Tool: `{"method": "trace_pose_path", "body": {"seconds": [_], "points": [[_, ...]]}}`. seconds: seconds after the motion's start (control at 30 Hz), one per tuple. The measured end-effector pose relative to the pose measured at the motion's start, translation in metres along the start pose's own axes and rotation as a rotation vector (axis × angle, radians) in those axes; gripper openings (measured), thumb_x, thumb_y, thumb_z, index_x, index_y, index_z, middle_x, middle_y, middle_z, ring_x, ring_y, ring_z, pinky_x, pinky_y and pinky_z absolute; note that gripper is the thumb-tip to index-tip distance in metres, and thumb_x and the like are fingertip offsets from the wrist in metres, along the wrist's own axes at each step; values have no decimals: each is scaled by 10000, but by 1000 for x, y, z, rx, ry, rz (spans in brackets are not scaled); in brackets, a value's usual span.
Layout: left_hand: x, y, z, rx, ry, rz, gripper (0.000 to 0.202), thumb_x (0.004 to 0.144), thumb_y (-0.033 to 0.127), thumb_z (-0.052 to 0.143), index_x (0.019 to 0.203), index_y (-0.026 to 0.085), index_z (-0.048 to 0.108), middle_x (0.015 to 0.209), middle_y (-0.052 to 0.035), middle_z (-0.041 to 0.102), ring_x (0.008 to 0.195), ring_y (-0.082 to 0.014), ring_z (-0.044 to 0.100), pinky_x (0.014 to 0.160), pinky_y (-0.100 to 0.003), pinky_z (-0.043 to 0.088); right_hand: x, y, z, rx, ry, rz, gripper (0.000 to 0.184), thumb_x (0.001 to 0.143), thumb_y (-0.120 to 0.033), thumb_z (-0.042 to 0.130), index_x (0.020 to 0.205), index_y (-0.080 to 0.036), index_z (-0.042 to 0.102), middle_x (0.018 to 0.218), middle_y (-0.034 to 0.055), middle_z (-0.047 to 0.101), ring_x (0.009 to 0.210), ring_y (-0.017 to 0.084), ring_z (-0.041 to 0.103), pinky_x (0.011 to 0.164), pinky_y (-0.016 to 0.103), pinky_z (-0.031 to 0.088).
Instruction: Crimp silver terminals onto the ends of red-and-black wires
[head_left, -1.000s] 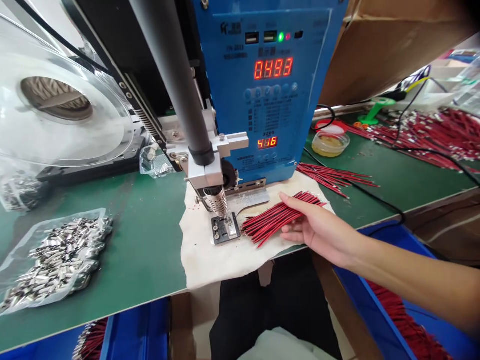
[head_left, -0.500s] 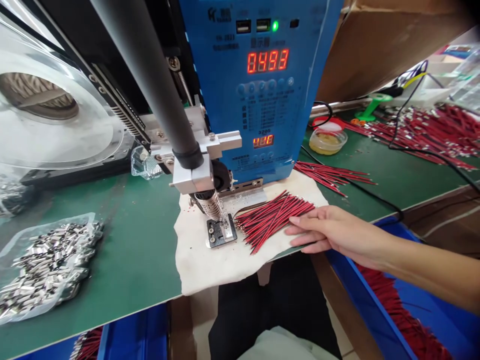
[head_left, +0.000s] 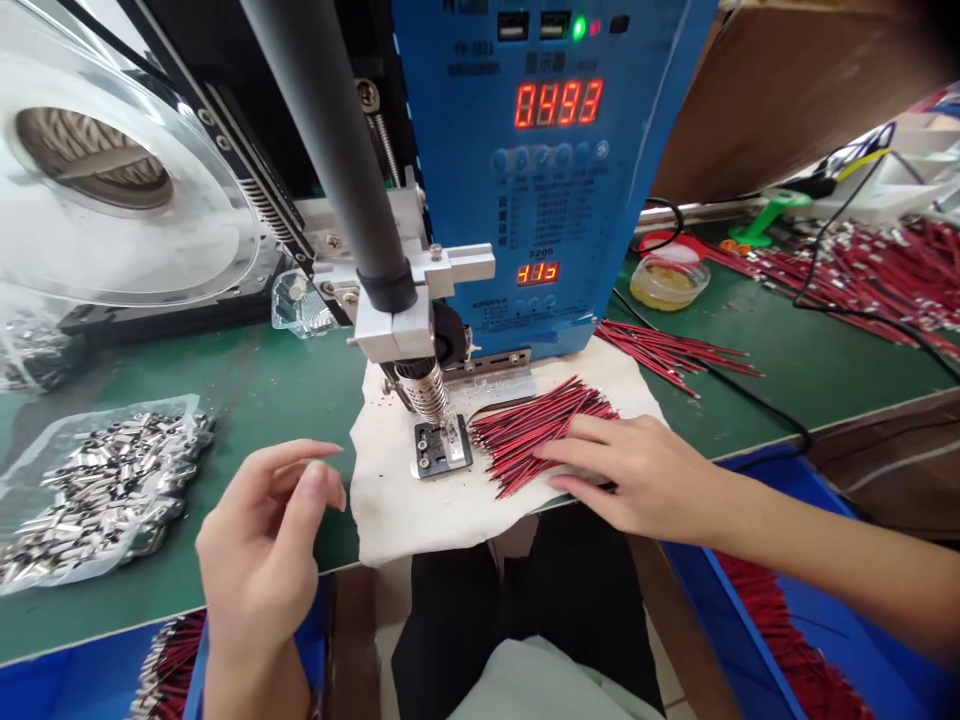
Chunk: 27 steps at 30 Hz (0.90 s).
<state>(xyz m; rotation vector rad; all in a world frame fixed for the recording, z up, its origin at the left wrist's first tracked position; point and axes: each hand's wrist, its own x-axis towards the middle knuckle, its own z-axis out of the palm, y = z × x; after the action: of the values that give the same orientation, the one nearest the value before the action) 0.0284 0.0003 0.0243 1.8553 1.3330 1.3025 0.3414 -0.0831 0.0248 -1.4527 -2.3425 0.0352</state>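
Left hand has come up into view at the near edge of the table, and the right hand has slid further onto the red-and-black wires.

Neither grip is closed on anything. The right lies flat with fingers spread, pressing the wires onto the white cloth, while the left hovers empty, thumb and fingers loosely curled. This looks like fanning the pile, and drawing out one strand would call for a fine pinch at the stripped ends, which lie just beside the metal fixture. The coiled nozzle hangs close over that fixture (likely hot, so fingers want room). Further out are a bag of metal sleeves on the left, loose wires beside the blue machine, and a blue bin below the edge.
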Motion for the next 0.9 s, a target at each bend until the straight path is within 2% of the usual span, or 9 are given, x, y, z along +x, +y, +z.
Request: {"method": "trace_pose_path", "body": {"seconds": [0.1,0.2,0.3,0.43,0.6,0.9], "points": [[10,-10,-7,-72,-162,-187,268,945,423,572,858,186,660,584,23,503,573,-126,453,567,-277,337,10,4,4,-73,2,-87,200,996,-300,532,1059,-215,701,807,5,651,662,143,631,532,296,320],[9,-15,-11,-75,-270,-275,346,966,493,525,839,196,647,579,26,480,585,-127,442,593,-280,326,16,8,3,-42,36,-106,185,993,-294,546,988,-196,703,772,-12,655,645,127,629,535,299,317],[8,-13,-12,-67,-264,-281,378,963,521,523,797,199,632,564,29,474,578,-123,434,606,-280,320,19,12,0,53,4,-45,172,973,-302,587,907,-187,696,753,-21,656,631,114,611,555,290,339],[8,-9,-11,-72,-246,-275,393,960,522,529,759,198,624,544,32,460,560,-119,421,588,-278,307,21,13,-5,167,-78,57,139,941,-306,635,888,-196,702,705,-40,648,603,96,573,589,267,365],[8,-8,-8,-71,-232,-265,382,958,496,552,734,193,613,534,37,453,562,-116,418,600,-279,309,23,11,-8,175,-87,114,121,920,-266,646,841,-210,719,655,-58,654,593,92,574,614,258,374],[8,-9,-7,-65,-262,-224,373,959,476,558,717,198,612,545,44,475,577,-109,418,612,-271,321,25,11,-19,42,-147,15,105,912,-236,639,864,-207,727,774,-23,703,665,125,602,629,274,378]]}}
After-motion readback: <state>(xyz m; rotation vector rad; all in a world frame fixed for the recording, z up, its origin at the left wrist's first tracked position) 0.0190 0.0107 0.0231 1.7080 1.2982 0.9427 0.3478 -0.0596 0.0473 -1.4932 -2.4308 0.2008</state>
